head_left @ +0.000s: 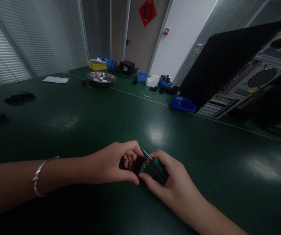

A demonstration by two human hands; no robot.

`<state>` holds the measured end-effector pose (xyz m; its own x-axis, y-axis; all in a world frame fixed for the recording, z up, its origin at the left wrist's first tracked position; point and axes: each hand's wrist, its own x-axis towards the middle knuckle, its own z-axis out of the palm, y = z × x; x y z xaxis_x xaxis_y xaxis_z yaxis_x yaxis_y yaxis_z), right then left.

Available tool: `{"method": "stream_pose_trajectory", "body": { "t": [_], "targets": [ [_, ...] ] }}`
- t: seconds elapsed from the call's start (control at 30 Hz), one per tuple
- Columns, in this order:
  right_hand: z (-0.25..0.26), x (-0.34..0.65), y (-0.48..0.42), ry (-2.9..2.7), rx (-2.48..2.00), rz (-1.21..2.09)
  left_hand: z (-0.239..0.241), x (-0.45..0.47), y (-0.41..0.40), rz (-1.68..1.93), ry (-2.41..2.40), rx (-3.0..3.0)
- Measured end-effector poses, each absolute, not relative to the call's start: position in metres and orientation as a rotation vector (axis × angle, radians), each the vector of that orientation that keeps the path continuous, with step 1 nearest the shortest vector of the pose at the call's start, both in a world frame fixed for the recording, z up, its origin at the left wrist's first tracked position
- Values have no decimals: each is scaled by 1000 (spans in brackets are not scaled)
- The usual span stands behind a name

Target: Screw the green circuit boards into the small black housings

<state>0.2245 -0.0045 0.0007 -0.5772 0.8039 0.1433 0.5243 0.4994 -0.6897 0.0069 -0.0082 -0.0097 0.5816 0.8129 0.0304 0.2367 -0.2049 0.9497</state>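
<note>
Left hand (pixel 108 164) comes in from the left edge with the forearm lying low over the green table (pixel 81 124). Its fingers are curled, and the thumb and forefinger pinch the left end of a small dark module (pixel 156 170). A silver bracelet (pixel 41 178) sits on the left wrist.

Right hand (pixel 172 184) comes in from the lower right. Its thumb lies along the near edge of the dark module and its fingers wrap over the far side, closed on the right end. The two thumbs almost meet under the middle of the part.

A small green circuit board (pixel 143 167) shows between the two hands at the middle of the module. A thin bright metal strip (pixel 146 154) slants up and to the left just above it, next to the left forefinger. It is not possible to tell whether the module is one piece or two pieces joined at the board. The module is held just above the near middle of the table, close to the person.

Well apart, at the far side of the table:
- a steel bowl (pixel 101 78);
- a yellow bin (pixel 97 65) behind the bowl;
- a sheet of paper (pixel 55 79) to the left of the bowl;
- a blue bin (pixel 183 104) just beside a tilted computer case (pixel 240 65) at the right.
</note>
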Motion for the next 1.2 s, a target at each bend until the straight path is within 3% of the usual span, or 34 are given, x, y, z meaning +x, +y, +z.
{"method": "stream_pose_trajectory", "body": {
  "t": [0.67,0.87,0.97,1.2],
  "targets": [
    [-10,219,-15,-2500,-966,336,-7,16,-13,701,923,1681],
    [-12,223,-9,-2472,-944,418,-8,12,-8,842,939,1610],
    [-11,228,-3,-2392,-977,529,-4,0,9,992,1035,1496],
    [-15,234,7,-2310,-908,793,-5,-65,71,1814,1329,940]
  ]
}}
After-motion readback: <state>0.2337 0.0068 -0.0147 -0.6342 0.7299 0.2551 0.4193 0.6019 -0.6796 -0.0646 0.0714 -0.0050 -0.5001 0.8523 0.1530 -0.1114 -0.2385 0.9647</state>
